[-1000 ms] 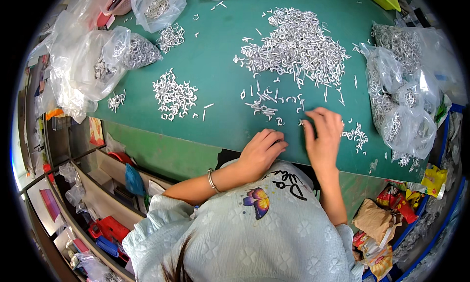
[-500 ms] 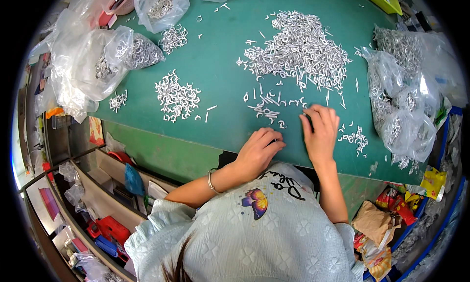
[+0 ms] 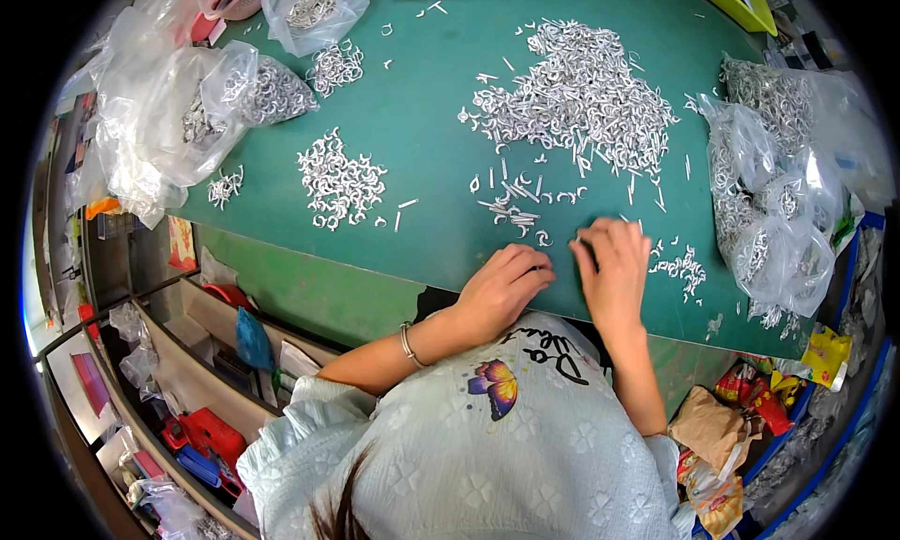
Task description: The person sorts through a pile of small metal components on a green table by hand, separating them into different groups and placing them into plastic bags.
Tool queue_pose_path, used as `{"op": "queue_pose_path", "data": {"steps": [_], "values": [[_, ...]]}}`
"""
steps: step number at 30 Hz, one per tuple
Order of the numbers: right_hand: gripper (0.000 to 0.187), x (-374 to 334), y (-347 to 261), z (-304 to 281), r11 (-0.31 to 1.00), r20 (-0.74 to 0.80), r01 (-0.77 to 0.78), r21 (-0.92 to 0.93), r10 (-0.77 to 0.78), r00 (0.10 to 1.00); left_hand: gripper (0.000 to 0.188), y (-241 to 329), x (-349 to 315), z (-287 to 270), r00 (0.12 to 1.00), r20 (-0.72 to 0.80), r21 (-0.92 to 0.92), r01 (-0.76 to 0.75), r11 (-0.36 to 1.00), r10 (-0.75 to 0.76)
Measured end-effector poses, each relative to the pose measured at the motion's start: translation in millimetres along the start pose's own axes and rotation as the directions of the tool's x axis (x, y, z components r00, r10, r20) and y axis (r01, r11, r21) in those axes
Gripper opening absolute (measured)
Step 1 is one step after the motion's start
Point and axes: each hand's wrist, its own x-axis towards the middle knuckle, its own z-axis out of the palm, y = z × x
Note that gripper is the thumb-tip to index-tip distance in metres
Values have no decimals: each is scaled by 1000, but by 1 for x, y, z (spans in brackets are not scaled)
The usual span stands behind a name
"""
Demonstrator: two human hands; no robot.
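Observation:
Small silvery curved metal pieces lie in a large heap (image 3: 591, 99) on the green tabletop. Below it is a loose scatter of curved and straight pieces (image 3: 516, 198). My left hand (image 3: 506, 287) rests at the table's near edge, fingers curled together; whatever may be in them is hidden. My right hand (image 3: 614, 263) is just to its right, over the table, thumb and forefinger bent close together and slightly blurred. Anything between those fingertips is too small to make out. A small group of curved pieces (image 3: 682, 270) lies right of my right hand, and another pile (image 3: 339, 182) is farther left.
Clear plastic bags of metal pieces stand at the left (image 3: 267, 92) and right (image 3: 783, 184) of the green table (image 3: 422, 99). A yellow-green tray (image 3: 741, 6) sits at the far right corner. Below the left edge is a shelf unit with a red object (image 3: 211, 437).
My right hand has drawn back from the scattered pieces toward me, its fingertips lower on the table. My left hand stays almost in place. The view has shifted slightly.

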Motion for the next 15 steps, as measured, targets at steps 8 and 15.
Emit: {"op": "queue_pose_path", "data": {"steps": [8, 15], "values": [[22, 26, 4, 8, 999, -48, 41, 26, -39, 998, 37, 7, 11, 2, 995, 91, 186, -56, 981, 40], [17, -14, 3, 6, 999, -32, 31, -40, -32, 999, 32, 0, -2, 3, 999, 17, 67, -36, 997, 35]]}}
